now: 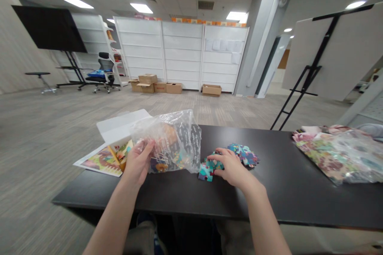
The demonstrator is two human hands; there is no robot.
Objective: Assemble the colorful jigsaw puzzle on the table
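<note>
black tabletop (299, 199) spans the lower frame; left of centre, your left hand (140, 157) pinches a clear plastic bag (185, 135); right of centre, your right hand (231, 167) curls over puzzle pieces (243, 154), grasp unclear; those are out, seemingly unjoined; whether more remain bagged can't be told

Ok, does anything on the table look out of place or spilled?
One thing: the printed sheet seems to jut past the left edge of the black table, so it looks askew. The puzzle pieces lie loosely heaped around the right hand, but I see no obvious damage.
</note>
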